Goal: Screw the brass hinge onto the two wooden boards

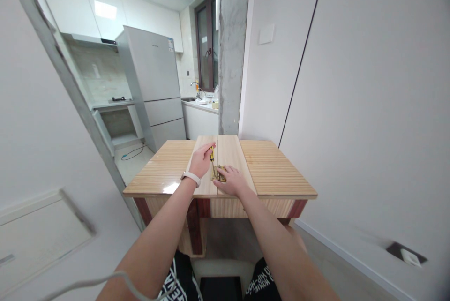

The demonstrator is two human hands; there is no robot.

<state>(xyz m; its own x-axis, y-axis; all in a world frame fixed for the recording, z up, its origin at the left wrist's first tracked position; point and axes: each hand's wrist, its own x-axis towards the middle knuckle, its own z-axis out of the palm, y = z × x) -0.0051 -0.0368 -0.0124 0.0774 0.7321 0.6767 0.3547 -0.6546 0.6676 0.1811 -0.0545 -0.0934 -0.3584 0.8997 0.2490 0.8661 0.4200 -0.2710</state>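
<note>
My left hand (200, 161), with a white band on its wrist, is closed around a screwdriver (212, 154) with a yellow and black handle. The screwdriver stands nearly upright, its shaft pointing down at a brass-coloured hinge (222, 177). That hinge lies across the seam between two pale wooden boards (230, 151) set side by side. My right hand (233, 181) rests low on the right-hand board, its fingers spread and its fingertips on the hinge. Whether the screwdriver's tip sits in a screw is too small to tell.
The boards lie on a wooden table (274, 169) with a striped top. White walls (351, 80) stand close on both sides. Beyond the table are a grey fridge (154, 66) and a sink counter (200, 118). A pale cable (119, 275) crosses my left forearm.
</note>
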